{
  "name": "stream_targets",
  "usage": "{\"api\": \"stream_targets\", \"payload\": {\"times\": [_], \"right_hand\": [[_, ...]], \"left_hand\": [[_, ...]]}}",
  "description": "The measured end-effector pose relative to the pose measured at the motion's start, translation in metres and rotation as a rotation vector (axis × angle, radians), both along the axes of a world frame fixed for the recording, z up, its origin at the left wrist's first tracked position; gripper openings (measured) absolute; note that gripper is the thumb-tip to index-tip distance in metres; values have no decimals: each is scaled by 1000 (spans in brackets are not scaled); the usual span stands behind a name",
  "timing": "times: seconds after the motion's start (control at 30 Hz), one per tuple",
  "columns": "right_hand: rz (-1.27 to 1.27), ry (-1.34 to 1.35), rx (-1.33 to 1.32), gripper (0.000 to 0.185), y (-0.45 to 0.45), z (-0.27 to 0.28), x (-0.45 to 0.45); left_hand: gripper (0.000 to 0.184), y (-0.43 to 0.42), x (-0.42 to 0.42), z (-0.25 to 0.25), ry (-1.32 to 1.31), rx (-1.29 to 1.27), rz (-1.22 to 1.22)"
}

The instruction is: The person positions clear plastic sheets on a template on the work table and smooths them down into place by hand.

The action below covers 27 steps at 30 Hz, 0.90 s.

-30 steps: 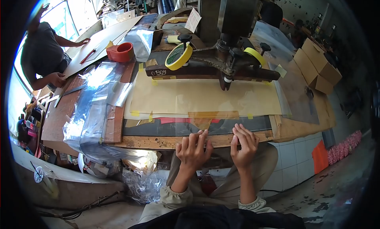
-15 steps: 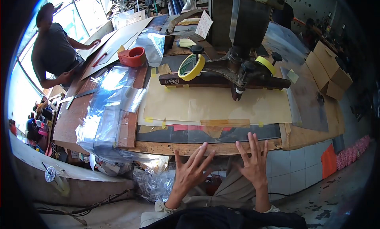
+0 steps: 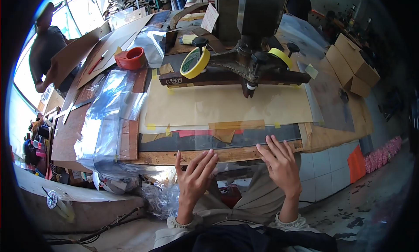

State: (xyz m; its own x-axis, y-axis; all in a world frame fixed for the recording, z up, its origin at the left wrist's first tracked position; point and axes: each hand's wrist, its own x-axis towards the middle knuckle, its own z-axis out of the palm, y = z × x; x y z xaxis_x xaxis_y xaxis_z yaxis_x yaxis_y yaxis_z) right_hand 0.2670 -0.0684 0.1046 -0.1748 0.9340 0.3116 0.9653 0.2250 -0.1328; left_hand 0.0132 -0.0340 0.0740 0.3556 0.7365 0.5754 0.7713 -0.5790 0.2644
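Observation:
My left hand (image 3: pixel 193 178) is open with fingers spread, its fingertips at the wooden front edge (image 3: pixel 152 158) of the work table. My right hand (image 3: pixel 281 167) is also open, fingers extended over the same edge farther right. Neither holds anything that I can see. Beyond them lies a cream sheet (image 3: pixel 227 106) with yellow tape at its corners and a brown tape strip (image 3: pixel 244 124) along its near side. Above the sheet is a dark metal bar (image 3: pixel 222 80) on a machine arm, with a yellow tape roll (image 3: pixel 195 62) hanging at its left end.
Clear plastic sheets (image 3: pixel 107 103) and a red tape dispenser (image 3: pixel 130 59) lie on the left. Another person (image 3: pixel 50 56) holds a brown board (image 3: pixel 75 55) at the far left. An open cardboard box (image 3: pixel 351 66) stands at the right.
My hands went from curled fingers to spread ones, then moved apart beside the table edge. The person at left has lifted a brown board. The camera view shifted right, then back left.

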Motion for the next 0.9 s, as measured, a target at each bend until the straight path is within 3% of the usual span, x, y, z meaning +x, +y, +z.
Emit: {"api": "stream_targets", "payload": {"times": [0.33, 0.6, 0.7, 0.8, 0.83, 0.9], "right_hand": [[72, 45, -85, 37, 10, 56, 14], [136, 101, -105, 30, 25, 97, 37], [104, 87, -291, 32, 0, 94, 37], [133, 86, -426, 38, -35, 88, 29], [190, 30, -398, 55, -46, 78, 32], [288, 82, -480, 65, -61, 87, 31]], "left_hand": [[28, 10, -1, 56, 102, 139, -23], [20, 10, 13, 80, 20, 182, -129], [20, -4, 9, 75, -3, 120, -220], [23, -26, -4, 72, 14, 29, -264], [26, -32, -11, 70, 53, -5, -291], [29, -42, -19, 66, 66, -80, -283]]}}
